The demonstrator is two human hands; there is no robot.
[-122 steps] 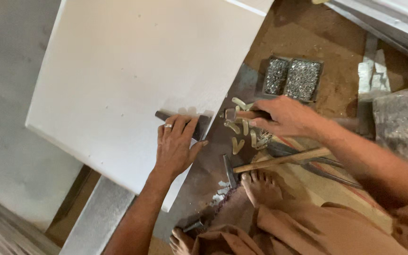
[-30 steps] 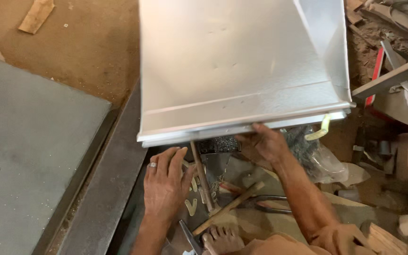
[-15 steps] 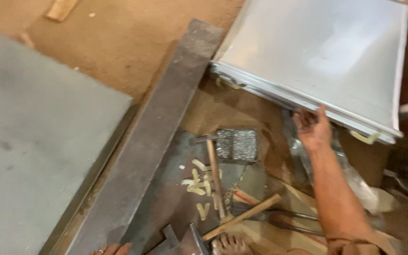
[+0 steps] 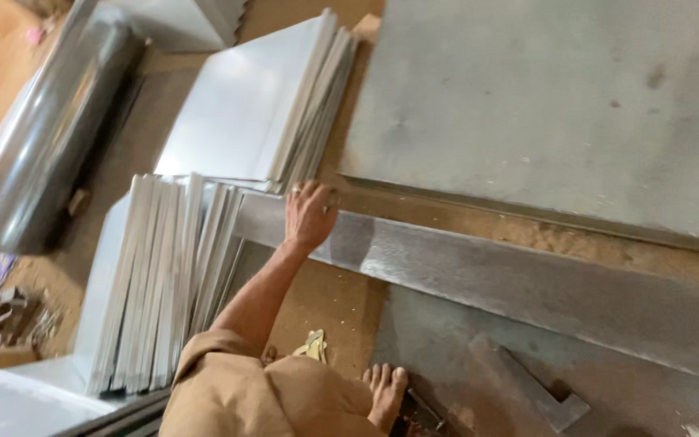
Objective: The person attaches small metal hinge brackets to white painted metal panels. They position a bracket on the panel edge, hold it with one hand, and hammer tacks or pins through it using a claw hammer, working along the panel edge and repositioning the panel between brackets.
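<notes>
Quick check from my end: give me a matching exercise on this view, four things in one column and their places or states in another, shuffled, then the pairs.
Things:
1. left hand
2. fanned stack of metal sheets
3. shiny metal roll
4. bare foot

Places or states:
A. far left, lying on the floor
B. bottom centre, at the dark plate's edge
C. reaching to the long steel bar
D. beside the forearm, edges splayed

Pairs: 1-C, 2-D, 3-A, 4-B
</notes>
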